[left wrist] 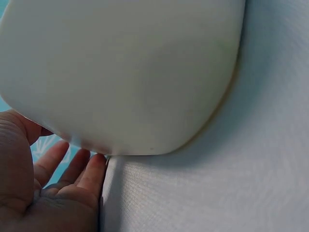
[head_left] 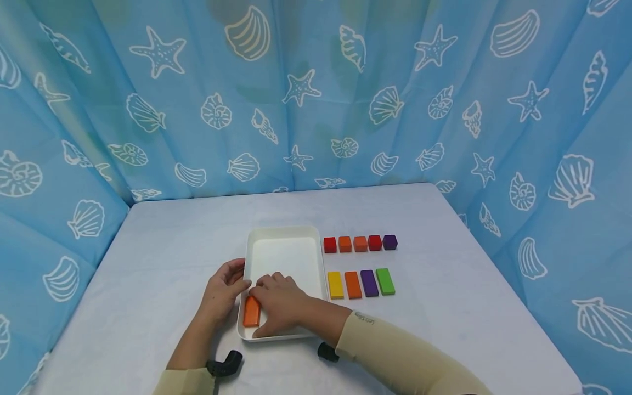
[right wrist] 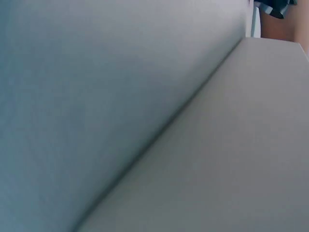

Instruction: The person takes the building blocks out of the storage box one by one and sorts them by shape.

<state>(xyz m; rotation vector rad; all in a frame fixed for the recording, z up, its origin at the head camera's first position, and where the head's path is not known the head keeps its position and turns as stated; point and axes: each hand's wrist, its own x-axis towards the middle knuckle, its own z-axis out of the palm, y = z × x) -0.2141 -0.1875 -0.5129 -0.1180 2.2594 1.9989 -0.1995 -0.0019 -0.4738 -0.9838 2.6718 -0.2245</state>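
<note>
A white tray (head_left: 283,233) lies on the table before me. At its left side, my left hand (head_left: 222,288) holds the rim, thumb on top and fingers along the outer wall. The left wrist view shows that hand (left wrist: 58,188) with its fingertips against the tray's side (left wrist: 120,96). My right hand (head_left: 281,304) reaches inside the tray over its near part. Between its index finger and thumb is an orange rectangular block (head_left: 252,312) in the near left corner, the fingers at the far end and the thumb by the near end. In the right wrist view only the tray wall (right wrist: 217,145) shows.
Right of the tray stands a row of small cubes: red (head_left: 329,245), orange (head_left: 345,244) and others, ending in purple (head_left: 390,242). Nearer me lie rectangular blocks in yellow (head_left: 335,285), orange (head_left: 353,285), purple (head_left: 369,283) and green (head_left: 385,281). A blue shell-patterned curtain (head_left: 296,131) surrounds the table.
</note>
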